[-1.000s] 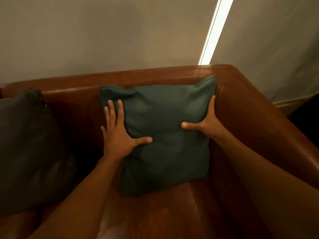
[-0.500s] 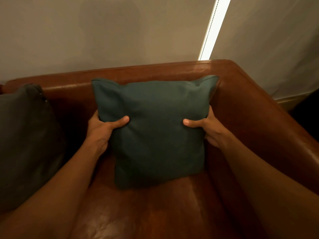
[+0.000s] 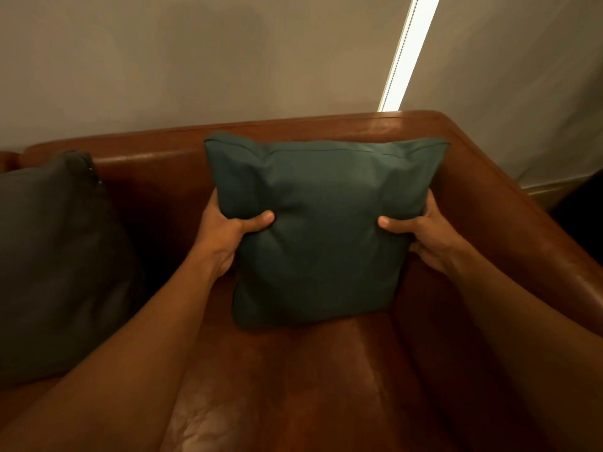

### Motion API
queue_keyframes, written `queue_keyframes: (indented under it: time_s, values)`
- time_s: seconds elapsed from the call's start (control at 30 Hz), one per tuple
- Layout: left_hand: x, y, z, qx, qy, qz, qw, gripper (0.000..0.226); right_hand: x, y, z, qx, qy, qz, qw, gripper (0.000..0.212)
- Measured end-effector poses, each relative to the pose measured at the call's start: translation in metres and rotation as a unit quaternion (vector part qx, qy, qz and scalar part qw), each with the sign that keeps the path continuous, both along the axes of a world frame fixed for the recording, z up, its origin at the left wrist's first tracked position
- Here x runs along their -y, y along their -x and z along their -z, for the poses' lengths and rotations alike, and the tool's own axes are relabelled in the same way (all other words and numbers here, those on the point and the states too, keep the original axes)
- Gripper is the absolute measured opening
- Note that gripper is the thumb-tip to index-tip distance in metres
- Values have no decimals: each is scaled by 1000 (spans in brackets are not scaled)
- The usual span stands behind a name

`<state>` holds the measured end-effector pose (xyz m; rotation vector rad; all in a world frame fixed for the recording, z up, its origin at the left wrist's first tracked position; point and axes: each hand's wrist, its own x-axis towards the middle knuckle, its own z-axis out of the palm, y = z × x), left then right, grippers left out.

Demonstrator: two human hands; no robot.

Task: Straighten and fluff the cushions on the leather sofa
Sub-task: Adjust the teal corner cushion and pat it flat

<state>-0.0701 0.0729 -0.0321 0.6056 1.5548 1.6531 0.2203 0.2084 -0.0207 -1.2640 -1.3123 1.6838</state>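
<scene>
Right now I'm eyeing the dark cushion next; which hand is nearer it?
Left. The left hand grips the teal cushion on the side facing the dark cushion; the right hand grips its far side, by the sofa arm.

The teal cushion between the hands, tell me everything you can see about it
The teal cushion is square, in matte woven-looking fabric with a flanged, seamed top edge. It stands upright on the leather sofa seat against the backrest. The left hand and right hand squeeze its sides, thumbs in front, dimpling the fabric.
</scene>
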Motion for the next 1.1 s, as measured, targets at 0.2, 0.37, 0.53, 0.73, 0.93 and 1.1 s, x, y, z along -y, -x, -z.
queue_keyframes:
  time_s: [0.2,0.37,0.53,0.73,0.93,1.1]
  values:
    - [15,27,-7,-17,19,4,1000,106,7,20,-5,20,0,-30,999,104]
    - [4,30,-32,-11,10,-67,998,94,4,32,-21,32,-17,-20,999,105]
    - [8,43,-35,-67,29,-100,992,71,17,42,-31,41,-45,-23,998,100]
    - [33,58,-42,-34,33,-74,996,120,27,54,-45,50,-21,-16,998,86]
    - [13,50,-61,5,-28,-77,997,83,-5,45,-58,35,43,110,992,84]
    - [-9,49,-50,-44,-42,-181,982,18,-37,47,-52,31,-41,131,990,17]
